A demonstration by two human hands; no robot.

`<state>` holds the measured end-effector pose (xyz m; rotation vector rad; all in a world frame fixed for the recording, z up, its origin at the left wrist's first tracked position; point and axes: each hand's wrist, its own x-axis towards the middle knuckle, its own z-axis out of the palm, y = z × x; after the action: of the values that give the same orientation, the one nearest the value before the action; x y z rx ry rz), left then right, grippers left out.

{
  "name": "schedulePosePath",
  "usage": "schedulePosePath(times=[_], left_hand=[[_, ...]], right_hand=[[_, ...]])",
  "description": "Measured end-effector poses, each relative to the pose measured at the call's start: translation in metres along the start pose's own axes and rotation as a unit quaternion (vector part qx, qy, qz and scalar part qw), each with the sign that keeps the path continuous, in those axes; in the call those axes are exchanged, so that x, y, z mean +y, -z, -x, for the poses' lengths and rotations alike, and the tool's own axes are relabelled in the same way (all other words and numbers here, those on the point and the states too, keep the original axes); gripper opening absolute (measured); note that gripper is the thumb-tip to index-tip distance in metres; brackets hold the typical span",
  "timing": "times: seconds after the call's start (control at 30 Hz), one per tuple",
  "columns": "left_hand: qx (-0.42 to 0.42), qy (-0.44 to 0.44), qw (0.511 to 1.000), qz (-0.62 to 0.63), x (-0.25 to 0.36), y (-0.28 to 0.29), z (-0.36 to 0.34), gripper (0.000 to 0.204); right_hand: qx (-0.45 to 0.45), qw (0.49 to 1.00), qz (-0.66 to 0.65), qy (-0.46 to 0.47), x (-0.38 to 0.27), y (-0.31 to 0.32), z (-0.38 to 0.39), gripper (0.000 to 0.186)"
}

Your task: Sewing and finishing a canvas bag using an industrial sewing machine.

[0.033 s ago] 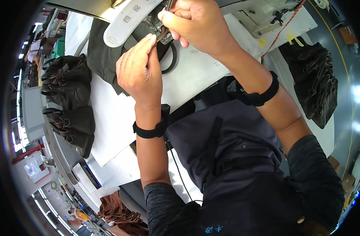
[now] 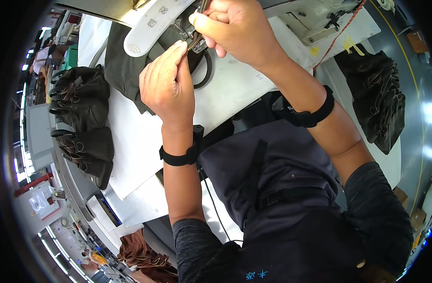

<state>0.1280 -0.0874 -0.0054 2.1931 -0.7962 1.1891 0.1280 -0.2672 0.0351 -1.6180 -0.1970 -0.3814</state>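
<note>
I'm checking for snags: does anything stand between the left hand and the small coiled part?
Nothing visible does. The left hand reaches right up to the lower end of the coiled part; the right hand is to its right, not between them.

nothing has visibly changed between the earlier picture and now.

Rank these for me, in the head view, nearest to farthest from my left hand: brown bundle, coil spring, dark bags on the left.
1. Coil spring: right by the left hand's fingertips.
2. Dark bags: left of it.
3. Brown bundle: far below, lower left.
</note>
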Motion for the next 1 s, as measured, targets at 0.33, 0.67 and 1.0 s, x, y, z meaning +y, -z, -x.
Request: schedulePosePath(times=[0.33, 0.67, 1.0], left_hand=[[0.011, -0.002, 1.0, -0.014, -0.002, -0.004, -0.003, 0.014], [0.007, 0.005, 1.0, -0.022, 0.001, -0.001, -0.003, 0.014], [0.001, 0.007, 0.999, -0.046, 0.001, -0.002, -0.004, 0.013]], right_hand=[[0.038, 0.992, 0.052, 0.109, 0.012, -0.003, -0.003, 0.025], [-0.032, 0.999, -0.023, -0.023, 0.007, -0.004, 0.002, 0.024], [-0.026, 0.998, -0.034, -0.043, 0.005, -0.006, 0.004, 0.023]])
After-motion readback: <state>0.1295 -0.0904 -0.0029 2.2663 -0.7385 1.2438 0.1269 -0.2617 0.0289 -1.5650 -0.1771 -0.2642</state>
